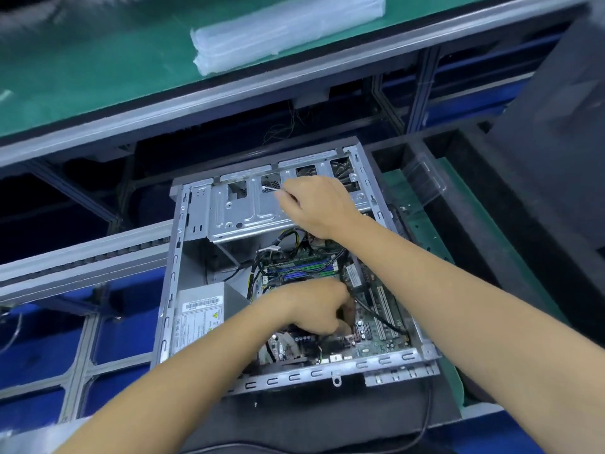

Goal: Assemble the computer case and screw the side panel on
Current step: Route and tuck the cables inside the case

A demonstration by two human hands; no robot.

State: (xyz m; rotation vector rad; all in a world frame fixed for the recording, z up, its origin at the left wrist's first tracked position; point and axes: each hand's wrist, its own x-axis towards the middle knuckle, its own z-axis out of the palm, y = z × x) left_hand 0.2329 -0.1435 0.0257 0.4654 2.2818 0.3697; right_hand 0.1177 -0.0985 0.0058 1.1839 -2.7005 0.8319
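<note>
Two bare hands work inside an open computer case (183,257) that lies on its side on a dark mat (327,417), with its side panel off and the inside facing up. The case sits at the near middle of the worktop, its near rim close to the mat's near edge.

The left hand (314,306) reaches down onto the motherboard (376,335) in the near right part of the case. Its fingers are curled downward over the board, but what they grasp, if anything, is hidden under the hand, so the grip cannot be told.

The right hand (317,204) rests over the metal drive cage (242,208) at the far side of the case. Its fingertips pinch a small white piece (273,189) just above the cage; blur keeps it from being told further.

A grey power supply (199,316) with a label fills the near left corner of the case. Black cables (262,260) run between it and the board.

Beyond the case, a raised green surface (98,70) crosses the far side and carries a clear plastic bundle (288,31). A clear plastic piece (425,178) lies just right of the case's far corner. A large dark object (556,132) stands at the right edge. A black cord (429,414) trails off the mat's near right.
</note>
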